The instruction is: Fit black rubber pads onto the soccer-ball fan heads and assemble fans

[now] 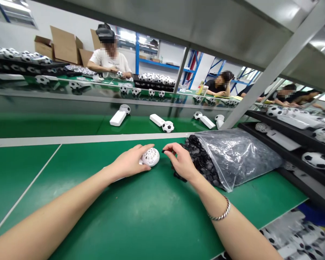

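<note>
My left hand [131,160] is closed around a white football-shaped piece [151,157] with an openwork, lattice-like face and no black patches on the side I see. Part of its white body is hidden under the hand and wrist. To the right, my right hand [180,159] pinches a small black piece [163,151] between thumb and forefinger, a short gap away from the white ball. Just behind that hand, a heap of small flat black pieces [206,162] spills from the mouth of a clear plastic bag [241,155] lying on the green table [141,216].
Beyond a pale strip [78,138], finished black-and-white footballs with white handles [168,126] lie on a green belt [92,124]. Black trays [262,139] of similar pieces stack at right. A slanted metal post [271,68] rises there. Co-workers [112,61] sit opposite.
</note>
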{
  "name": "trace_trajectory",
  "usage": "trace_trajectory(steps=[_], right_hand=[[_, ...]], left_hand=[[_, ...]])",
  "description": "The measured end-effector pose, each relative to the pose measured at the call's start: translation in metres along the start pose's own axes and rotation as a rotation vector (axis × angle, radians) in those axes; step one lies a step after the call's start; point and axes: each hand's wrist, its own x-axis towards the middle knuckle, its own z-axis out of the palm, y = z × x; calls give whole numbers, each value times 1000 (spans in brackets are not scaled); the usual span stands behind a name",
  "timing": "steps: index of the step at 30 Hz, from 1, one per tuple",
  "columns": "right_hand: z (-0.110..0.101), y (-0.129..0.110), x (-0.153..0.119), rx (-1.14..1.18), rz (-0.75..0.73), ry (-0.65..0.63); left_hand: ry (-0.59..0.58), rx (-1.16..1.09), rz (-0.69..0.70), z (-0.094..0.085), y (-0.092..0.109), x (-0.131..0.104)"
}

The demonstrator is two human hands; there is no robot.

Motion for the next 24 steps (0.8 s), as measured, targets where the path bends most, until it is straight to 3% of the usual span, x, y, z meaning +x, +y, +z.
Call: trace_trajectory(steps=[8,11,14,21,24], right_hand=[[7,-15,-7,-348,-489,-179],[12,-21,-7,-393,-567,-236],[17,-21,-8,-336,-518,-227],[23,-12,-8,-10,-209,-71],[21,-12,-8,56,-113,-69]], left_hand=[[22,-15,14,1,3,-2],[56,23,15,3,6,-4],[76,55,19,5,8,-4],[83,29,41,4,6,-3],[80,15,32,3,6,-3]])
